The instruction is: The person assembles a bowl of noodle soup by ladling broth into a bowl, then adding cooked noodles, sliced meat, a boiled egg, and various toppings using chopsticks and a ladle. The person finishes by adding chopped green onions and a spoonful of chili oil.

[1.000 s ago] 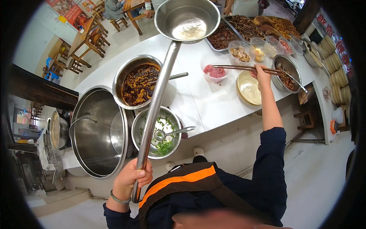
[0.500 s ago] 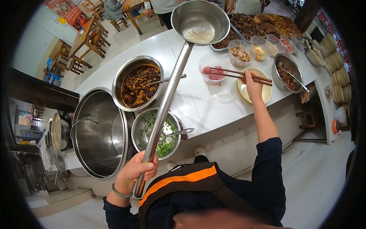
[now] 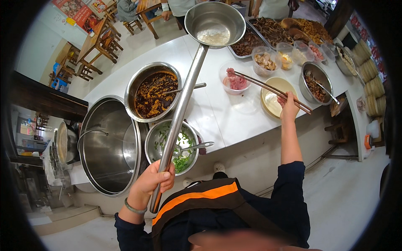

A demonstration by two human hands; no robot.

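Observation:
My left hand (image 3: 153,184) grips the long steel handle of a big ladle-like pan (image 3: 215,24), whose bowl hangs over the far side of the white counter (image 3: 222,121) with a little pale food inside. My right hand (image 3: 289,104) holds long chopsticks (image 3: 268,89). Their tips pinch a bit of pink raw meat over a clear tub of meat (image 3: 235,79). A yellow bowl (image 3: 274,94) sits just under my right hand.
A steel bowl of dark chili sauce (image 3: 153,93), a bowl of chopped greens (image 3: 173,146) and a large empty stock pot (image 3: 109,144) stand at left. Tubs and trays of toppings (image 3: 284,37) line the far right. Wooden tables and stools (image 3: 94,46) stand beyond the counter.
My right hand drew back left from the far containers, swinging the chopsticks over to the tub of pink meat. The pan shifted slightly while my left hand kept its grip.

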